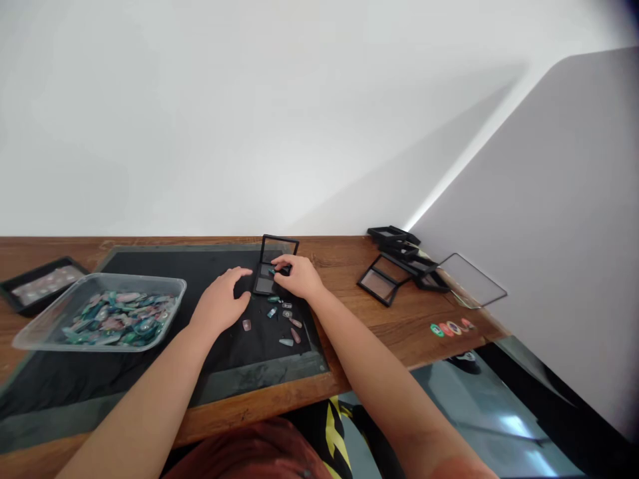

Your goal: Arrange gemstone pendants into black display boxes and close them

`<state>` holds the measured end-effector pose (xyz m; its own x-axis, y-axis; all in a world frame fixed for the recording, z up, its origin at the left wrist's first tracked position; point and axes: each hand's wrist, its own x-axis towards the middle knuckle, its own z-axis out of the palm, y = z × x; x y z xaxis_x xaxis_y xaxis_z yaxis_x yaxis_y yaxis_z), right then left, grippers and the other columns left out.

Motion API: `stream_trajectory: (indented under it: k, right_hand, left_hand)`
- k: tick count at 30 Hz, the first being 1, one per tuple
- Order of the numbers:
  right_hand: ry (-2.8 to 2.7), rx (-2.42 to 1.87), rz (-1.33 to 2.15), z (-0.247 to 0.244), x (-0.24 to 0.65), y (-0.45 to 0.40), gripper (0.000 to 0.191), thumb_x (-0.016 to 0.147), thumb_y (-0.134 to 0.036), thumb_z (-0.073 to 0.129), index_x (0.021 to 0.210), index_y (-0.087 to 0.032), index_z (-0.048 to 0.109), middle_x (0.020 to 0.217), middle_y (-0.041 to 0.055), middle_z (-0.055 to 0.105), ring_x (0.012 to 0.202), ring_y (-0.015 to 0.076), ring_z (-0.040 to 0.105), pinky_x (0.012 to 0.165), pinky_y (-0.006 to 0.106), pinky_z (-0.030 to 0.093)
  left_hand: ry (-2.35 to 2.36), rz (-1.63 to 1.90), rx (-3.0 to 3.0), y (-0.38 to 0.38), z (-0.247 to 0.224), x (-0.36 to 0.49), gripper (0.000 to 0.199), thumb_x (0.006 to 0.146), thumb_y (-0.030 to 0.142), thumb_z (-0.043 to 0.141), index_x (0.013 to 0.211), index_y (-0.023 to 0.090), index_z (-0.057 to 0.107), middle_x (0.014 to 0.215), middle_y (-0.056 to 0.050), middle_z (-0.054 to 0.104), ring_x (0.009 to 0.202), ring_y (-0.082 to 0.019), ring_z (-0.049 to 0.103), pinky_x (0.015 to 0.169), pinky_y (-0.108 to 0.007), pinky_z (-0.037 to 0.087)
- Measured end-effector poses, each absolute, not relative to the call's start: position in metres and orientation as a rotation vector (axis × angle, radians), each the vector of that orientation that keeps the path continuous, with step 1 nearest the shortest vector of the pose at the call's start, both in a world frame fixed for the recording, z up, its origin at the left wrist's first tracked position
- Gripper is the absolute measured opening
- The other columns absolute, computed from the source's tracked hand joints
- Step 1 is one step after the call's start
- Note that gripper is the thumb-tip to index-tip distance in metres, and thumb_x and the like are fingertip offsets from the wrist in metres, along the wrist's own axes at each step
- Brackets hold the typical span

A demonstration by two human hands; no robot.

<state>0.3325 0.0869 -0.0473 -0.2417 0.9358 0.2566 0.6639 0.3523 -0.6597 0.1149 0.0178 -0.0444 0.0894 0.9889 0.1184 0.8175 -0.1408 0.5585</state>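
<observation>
A small black display box [264, 286] stands on the dark mat with its clear-windowed lid [279, 247] tipped up at the back. Over the box, my right hand [298, 276] pinches a teal press-on nail [272, 271] between thumb and fingers. To the left of the box is my left hand [223, 301], fingers curved and apart, with nothing in it. Several loose press-on nails [295, 334] lie on the mat in front of the box, in pink, grey and teal. One pinkish nail [246, 324] sits apart from them, nearer my left hand.
A clear plastic tub [172, 289] of teal and pink nails stands at left, beside a black tray [24, 301] of pale pieces. On the right are stacked black boxes [392, 234], an open box [382, 283], a thin frame [479, 266] and round stickers [446, 329] near the table's edge.
</observation>
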Motion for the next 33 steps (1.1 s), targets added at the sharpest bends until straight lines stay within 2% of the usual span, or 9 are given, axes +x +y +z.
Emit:
stream_trajectory:
  k: [3,6,9,13,20,23,25,29,33]
  right_hand:
    - [-2.002,-1.368,0.584,-0.048,0.333,0.090,0.038,0.073,-0.016,0.074,0.110,-0.021,0.080,0.097,0.0010,0.083,0.078,0.0162,0.071,0.082,0.030,0.055]
    - [-2.008,-1.358,0.583,-0.048,0.332,0.093,0.039,0.075,-0.015,0.072,0.113,-0.021,0.079,0.094,0.0008,0.082,0.076,0.0155,0.070,0.080,0.029,0.055]
    - [-2.026,-1.351,0.567,-0.048,0.327,0.092,0.041,0.075,-0.012,0.071,0.115,-0.021,0.078,0.096,0.0002,0.083,0.076,0.0158,0.070,0.079,0.029,0.055]
    - [-2.061,-1.338,0.520,-0.046,0.318,0.089,0.043,0.081,-0.009,0.066,0.119,-0.026,0.077,0.100,-0.0015,0.083,0.082,0.0173,0.072,0.083,0.031,0.055]
    - [-1.996,-1.408,0.413,-0.043,0.309,0.086,0.028,0.087,-0.012,0.066,0.111,-0.026,0.074,0.100,0.0029,0.081,0.100,0.0247,0.073,0.094,0.039,0.055]
    - [-1.958,-1.436,0.442,-0.042,0.310,0.086,0.017,0.090,-0.020,0.069,0.105,-0.025,0.073,0.096,0.0035,0.082,0.095,0.0260,0.075,0.092,0.042,0.056]
    - [-1.958,-1.413,0.492,-0.043,0.312,0.087,0.017,0.089,-0.024,0.072,0.106,-0.025,0.073,0.097,0.0029,0.082,0.095,0.0246,0.076,0.093,0.041,0.057]
    - [-1.987,-1.329,0.593,-0.044,0.315,0.090,0.031,0.079,-0.022,0.084,0.109,-0.024,0.073,0.103,0.0015,0.083,0.103,0.0206,0.077,0.100,0.036,0.056]
    - [-1.982,-1.314,0.620,-0.046,0.315,0.091,0.035,0.079,-0.019,0.084,0.112,-0.025,0.074,0.105,0.0015,0.083,0.107,0.0219,0.077,0.105,0.040,0.055]
  left_hand:
    - [1.798,0.728,2.013,0.020,-0.045,0.111,0.053,0.090,0.025,0.057,0.143,0.027,0.061,0.149,-0.007,0.065,0.136,-0.031,0.063,0.117,-0.049,0.050]
    - [1.776,0.742,2.046,0.022,-0.048,0.110,0.038,0.090,0.026,0.058,0.126,0.027,0.070,0.145,-0.006,0.068,0.139,-0.029,0.061,0.119,-0.045,0.048]
    - [1.782,0.736,2.063,0.022,-0.052,0.111,0.024,0.091,0.024,0.056,0.104,0.027,0.075,0.145,-0.006,0.068,0.144,-0.031,0.056,0.121,-0.047,0.046]
    - [1.798,0.723,2.069,0.023,-0.055,0.112,0.021,0.091,0.024,0.055,0.092,0.026,0.075,0.145,-0.007,0.068,0.144,-0.032,0.056,0.121,-0.051,0.046]
    - [1.795,0.716,2.098,0.023,-0.052,0.112,0.025,0.094,0.027,0.049,0.094,0.026,0.074,0.143,-0.006,0.069,0.137,-0.031,0.061,0.118,-0.050,0.048]
    - [1.791,0.699,2.096,0.023,-0.052,0.114,0.034,0.098,0.027,0.040,0.101,0.025,0.074,0.144,-0.008,0.068,0.142,-0.031,0.057,0.122,-0.052,0.043]
    - [1.793,0.676,2.085,0.023,-0.053,0.115,0.036,0.100,0.029,0.037,0.103,0.024,0.073,0.148,-0.009,0.066,0.148,-0.031,0.052,0.126,-0.056,0.036]
    - [1.792,0.624,2.062,0.022,-0.055,0.114,0.026,0.095,0.038,0.052,0.102,0.024,0.073,0.155,-0.010,0.061,0.154,-0.034,0.044,0.129,-0.061,0.027]
    - [1.775,0.612,2.051,0.022,-0.053,0.112,0.018,0.087,0.038,0.065,0.099,0.025,0.071,0.155,-0.009,0.061,0.155,-0.034,0.043,0.130,-0.060,0.027]
